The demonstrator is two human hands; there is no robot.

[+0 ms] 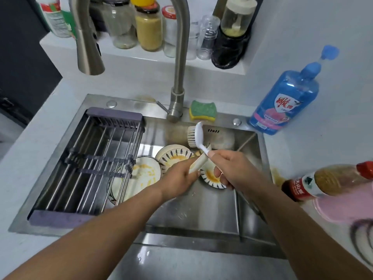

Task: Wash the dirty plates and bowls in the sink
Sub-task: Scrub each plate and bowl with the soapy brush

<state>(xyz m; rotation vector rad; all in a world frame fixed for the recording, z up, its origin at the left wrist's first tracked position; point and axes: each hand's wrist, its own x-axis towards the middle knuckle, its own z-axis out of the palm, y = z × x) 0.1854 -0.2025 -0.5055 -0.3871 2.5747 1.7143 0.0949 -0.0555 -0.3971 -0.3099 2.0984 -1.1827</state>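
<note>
Head view: right hand grips brush, left hand fingers pinch dish.

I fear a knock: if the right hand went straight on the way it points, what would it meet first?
Probably the tilted dish that the left hand holds: it stands just ahead of the right hand, which grips the brush. Depth is hard to judge.

sink: brushed steel, wet sheen | plates: glossy glazed ceramic | dish brush: smooth white plastic | sponge, 12 o'clock: rough green top
</note>
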